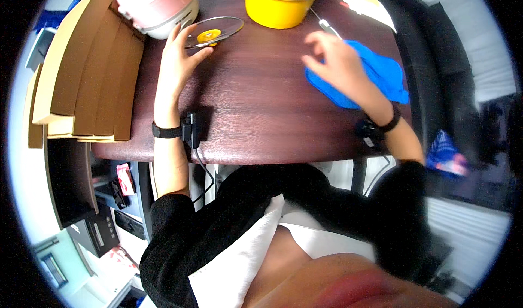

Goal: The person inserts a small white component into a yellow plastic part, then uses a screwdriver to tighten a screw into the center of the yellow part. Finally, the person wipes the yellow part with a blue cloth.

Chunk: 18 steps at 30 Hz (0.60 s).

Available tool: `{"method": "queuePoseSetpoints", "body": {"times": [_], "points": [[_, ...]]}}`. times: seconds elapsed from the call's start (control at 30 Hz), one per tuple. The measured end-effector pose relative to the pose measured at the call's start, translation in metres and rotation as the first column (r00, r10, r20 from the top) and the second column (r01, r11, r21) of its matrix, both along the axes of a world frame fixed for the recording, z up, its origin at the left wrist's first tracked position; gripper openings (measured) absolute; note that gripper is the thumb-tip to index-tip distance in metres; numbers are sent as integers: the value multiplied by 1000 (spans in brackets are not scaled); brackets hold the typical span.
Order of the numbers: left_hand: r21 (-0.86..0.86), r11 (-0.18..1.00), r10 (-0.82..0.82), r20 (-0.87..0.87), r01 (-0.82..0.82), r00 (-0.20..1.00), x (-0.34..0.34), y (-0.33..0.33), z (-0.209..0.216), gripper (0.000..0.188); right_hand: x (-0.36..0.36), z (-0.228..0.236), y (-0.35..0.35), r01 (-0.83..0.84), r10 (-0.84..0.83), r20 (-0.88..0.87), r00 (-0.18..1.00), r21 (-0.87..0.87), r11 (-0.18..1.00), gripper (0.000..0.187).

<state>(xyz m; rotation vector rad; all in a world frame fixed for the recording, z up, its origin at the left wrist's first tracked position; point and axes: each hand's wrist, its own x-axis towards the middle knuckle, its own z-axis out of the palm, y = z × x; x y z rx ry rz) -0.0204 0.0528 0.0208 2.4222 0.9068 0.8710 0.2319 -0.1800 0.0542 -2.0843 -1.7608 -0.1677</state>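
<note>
My left hand (pixel 182 53) reaches to the near-left edge of a round glass lid (pixel 231 29) with a yellow knob (pixel 209 36). Thumb and fingers are spread apart beside its rim; whether they touch it I cannot tell. Over the left part of a blue cloth (pixel 384 71) hovers my right hand (pixel 335 60), smeared by motion, with a gap between thumb and curled fingers and nothing seen in it. Just beyond those fingers lies a thin white-bodied item (pixel 328 28), its kind unclear. A yellow pot (pixel 278 11) with a dark inside stands at the far middle.
A pink and white rice cooker (pixel 158 5) stands at the far left, behind the lid. Cardboard boxes (pixel 87 73) line the left side of the dark wooden table (pixel 256 112). A pale sheet-like thing (pixel 368 5) lies at the far right. Black straps circle both wrists, with cords hanging.
</note>
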Motion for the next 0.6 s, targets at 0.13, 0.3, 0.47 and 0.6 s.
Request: {"method": "queuePoseSetpoints", "body": {"times": [0.13, 0.3, 0.47, 0.6], "points": [[-28, 997, -75, -21, 75, 997, 1, -3, 8, 65, 70, -14, -66, 477, -463, 289, 838, 27, 879, 65], [-39, 988, -150, 47, 152, 988, 29, -32, 35, 60, 158, -77, -124, 562, -562, 21, 827, 9, 827, 90], [-199, 873, -473, -123, 445, 872, 81, -94, 56, 69, 157, -89, -120, 453, -471, 155, 869, 136, 881, 41], [-340, 773, -622, -236, 536, 747, 146, -97, 15, 83, 158, -86, -118, 399, -367, -157, 917, 312, 862, 38]]}}
